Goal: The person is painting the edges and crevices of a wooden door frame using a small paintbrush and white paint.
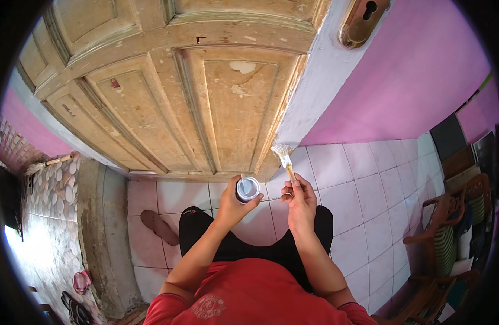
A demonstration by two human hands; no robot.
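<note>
In my left hand is a small round paint can, its top uncovered and pale grey-white paint showing inside. My right hand grips the wooden handle of a paintbrush, the fingers pinched around it. The brush's pale bristles point up and touch, or nearly touch, the low end of the door's white-painted edge; I cannot tell which. Above both hands stands a yellow-brown panelled wooden door, its finish worn and chipped in places.
A brass keyhole plate sits high on the door edge. Pink wall rises at the right. Wooden chairs with striped cushions stand far right on the tiled floor. A brown sandal lies left of my legs, near a raised concrete step.
</note>
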